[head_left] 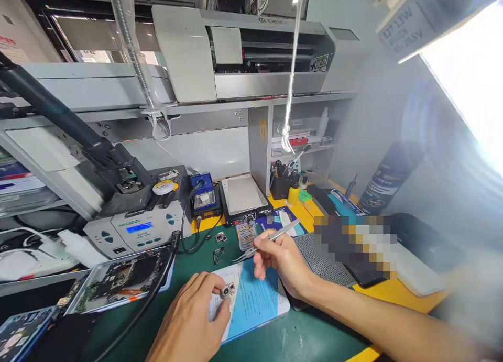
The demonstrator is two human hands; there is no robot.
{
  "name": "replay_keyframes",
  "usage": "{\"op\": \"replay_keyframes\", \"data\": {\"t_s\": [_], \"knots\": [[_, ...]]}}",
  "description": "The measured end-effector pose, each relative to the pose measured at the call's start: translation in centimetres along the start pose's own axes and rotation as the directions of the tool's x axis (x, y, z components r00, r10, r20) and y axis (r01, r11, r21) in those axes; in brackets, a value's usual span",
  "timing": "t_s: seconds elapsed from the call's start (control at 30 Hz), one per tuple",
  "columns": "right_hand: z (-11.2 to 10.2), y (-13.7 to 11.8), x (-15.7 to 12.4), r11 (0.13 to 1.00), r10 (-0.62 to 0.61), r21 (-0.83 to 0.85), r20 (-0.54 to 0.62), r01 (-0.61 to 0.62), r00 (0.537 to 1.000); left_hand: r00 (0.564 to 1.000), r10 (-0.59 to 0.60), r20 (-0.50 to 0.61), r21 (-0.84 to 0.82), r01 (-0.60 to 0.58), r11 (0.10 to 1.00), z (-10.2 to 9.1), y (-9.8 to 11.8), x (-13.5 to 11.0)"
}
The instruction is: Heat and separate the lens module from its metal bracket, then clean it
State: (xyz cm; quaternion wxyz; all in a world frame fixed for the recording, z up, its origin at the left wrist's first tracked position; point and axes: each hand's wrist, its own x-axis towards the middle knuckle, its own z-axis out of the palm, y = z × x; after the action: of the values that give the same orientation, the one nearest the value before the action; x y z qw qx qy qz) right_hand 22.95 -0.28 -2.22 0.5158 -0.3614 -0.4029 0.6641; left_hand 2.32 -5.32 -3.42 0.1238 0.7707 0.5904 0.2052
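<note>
Between the thumb and index finger of my left hand (196, 312) is a small phone camera module (228, 289) with two lenses facing up. My right hand (277, 260) pinches a pair of curved-tip metal tweezers (280, 234), whose points aim left above the booklet. Beneath both hands lies a blue and white booklet (255, 304) on the green mat (310, 336). Two more camera modules rest on the mat beyond it: one upper module (220, 237) and one lower module (218, 255), both apart from my hands.
On the left stand a grey rework station (135, 233) and an opened phone (121, 278), with a black hose (157, 283) crossing in front. A heating plate (244, 197) sits behind. To the right are a perforated grey pad (324, 260) and a dark spray can (389, 178).
</note>
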Motion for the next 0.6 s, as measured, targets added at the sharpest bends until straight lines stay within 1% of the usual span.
{"op": "replay_keyframes", "data": {"t_s": [0.1,0.17,0.23,0.3,0.37,0.43,0.5,0.6], "knots": [[-0.1,0.0,0.2,1.000,-0.004,0.007,-0.011,0.004,1.000,0.999,0.032,-0.032,-0.044,-0.033,0.998,0.9,-0.7,-0.1],[0.0,-0.1,0.2,1.000,-0.009,0.009,-0.017,0.009,1.000,0.999,0.038,-0.040,-0.112,-0.042,0.993,1.0,-0.7,0.2],[0.1,-0.2,0.2,1.000,-0.025,0.003,-0.032,0.025,0.999,0.998,0.012,-0.057,-0.214,-0.024,0.977,0.6,-0.3,0.9],[0.1,-0.5,0.3,0.998,-0.064,-0.012,-0.067,0.063,0.996,0.997,-0.046,-0.066,-0.346,0.021,0.938,-0.2,0.2,2.0],[0.1,-0.8,0.3,0.991,-0.127,-0.042,-0.119,0.123,0.985,0.993,-0.106,-0.046,-0.481,0.071,0.874,-1.1,0.8,3.1],[0.0,-1.0,0.3,0.979,-0.197,-0.085,-0.165,0.185,0.967,0.987,-0.161,-0.023,-0.602,0.115,0.790,-1.7,1.2,3.9],[0.1,-1.1,0.1,0.966,-0.251,-0.119,-0.190,0.231,0.949,0.979,-0.205,0.006,-0.696,0.151,0.702,-1.8,1.6,4.2],[0.4,-1.0,-0.5,0.943,-0.310,-0.194,-0.204,0.272,0.929,0.972,-0.232,0.038,-0.787,0.173,0.592,-1.2,2.0,3.8]]}}
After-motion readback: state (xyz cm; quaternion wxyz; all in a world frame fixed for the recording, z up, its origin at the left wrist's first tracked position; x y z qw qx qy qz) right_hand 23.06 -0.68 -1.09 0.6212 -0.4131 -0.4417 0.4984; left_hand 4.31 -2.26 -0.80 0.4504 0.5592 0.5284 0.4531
